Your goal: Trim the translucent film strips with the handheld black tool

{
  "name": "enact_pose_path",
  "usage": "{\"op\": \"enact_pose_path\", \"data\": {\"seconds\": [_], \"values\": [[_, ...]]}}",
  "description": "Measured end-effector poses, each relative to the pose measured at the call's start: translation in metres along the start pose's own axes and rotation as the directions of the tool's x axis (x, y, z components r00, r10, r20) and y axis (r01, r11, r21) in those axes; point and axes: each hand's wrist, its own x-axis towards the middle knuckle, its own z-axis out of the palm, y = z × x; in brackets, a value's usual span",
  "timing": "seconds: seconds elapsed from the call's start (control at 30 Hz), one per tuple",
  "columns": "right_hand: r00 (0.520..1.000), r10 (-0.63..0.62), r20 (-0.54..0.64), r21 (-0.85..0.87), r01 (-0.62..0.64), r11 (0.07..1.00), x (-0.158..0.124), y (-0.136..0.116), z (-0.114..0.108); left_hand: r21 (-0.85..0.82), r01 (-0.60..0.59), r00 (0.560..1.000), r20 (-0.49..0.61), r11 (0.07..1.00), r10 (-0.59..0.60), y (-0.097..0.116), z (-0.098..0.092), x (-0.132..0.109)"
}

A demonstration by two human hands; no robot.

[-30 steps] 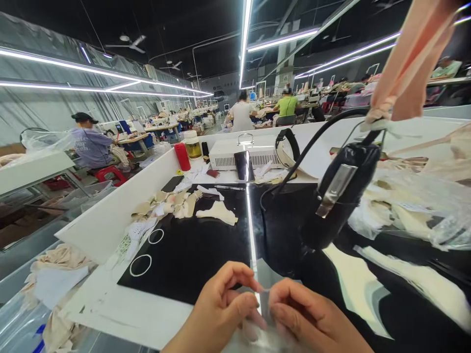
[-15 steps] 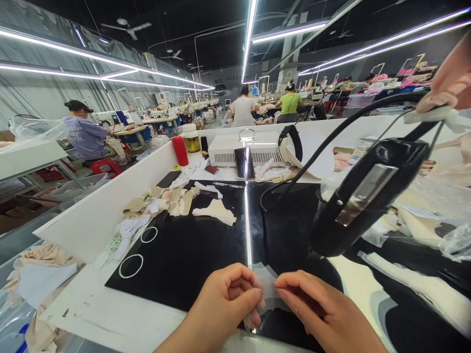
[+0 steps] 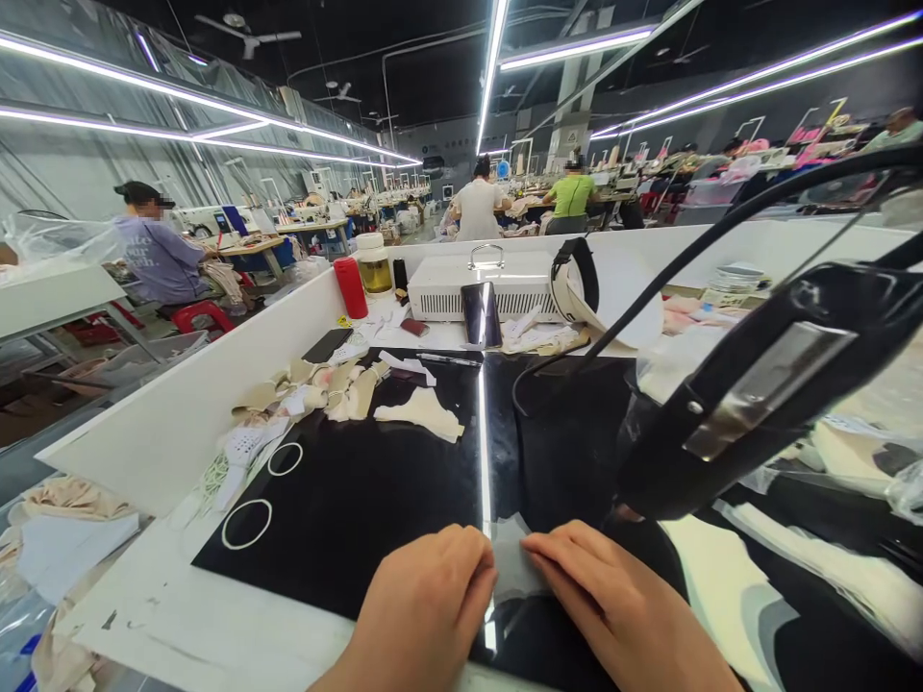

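Head view: over the near edge of the black mat [image 3: 361,509], a translucent sheet [image 3: 513,562] lies between both hands. The right hand [image 3: 616,601] pinches its right side; the left hand [image 3: 425,605] has fingers together at its left edge — whether clamped, I cannot tell. White rings [image 3: 269,519] lie on the mat's left.

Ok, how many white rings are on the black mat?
2: the larger white ring near the front left of the black mat, and the smaller white ring just behind it, both left of your left hand. More could be hidden under the scraps.
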Motion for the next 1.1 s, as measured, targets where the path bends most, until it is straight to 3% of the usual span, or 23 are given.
{"op": "enact_pose_path", "data": {"seconds": [0.23, 0.5, 0.9, 1.0, 1.1], "values": [[0.996, -0.070, -0.051, -0.207, 0.058, 0.977, -0.0004, -0.0064, 0.0010, 0.128, -0.066, 0.997, -0.040, 0.990, 0.071, -0.0067, 0.0096, -0.0025], [0.996, -0.084, -0.033, -0.211, 0.075, 0.975, -0.0004, -0.0057, -0.0005, 0.098, -0.006, 1.000, -0.014, 0.995, 0.008, -0.0025, 0.0056, -0.0018], [0.995, -0.080, -0.064, -0.205, 0.066, 0.977, 0.0002, -0.0075, 0.0025, 0.137, -0.035, 0.999, 0.004, 0.990, 0.034, -0.0032, 0.0050, -0.0023], [0.996, -0.071, -0.049, -0.204, 0.060, 0.977, -0.0002, -0.0064, 0.0026, 0.234, -0.092, 0.993, -0.056, 0.968, 0.108, -0.0010, 0.0025, -0.0022], [0.997, -0.071, -0.032, -0.216, 0.062, 0.974, -0.0007, -0.0060, 0.0020, 0.352, -0.202, 0.952, -0.150, 0.914, 0.268, 0.0027, 0.0040, -0.0010]]}}
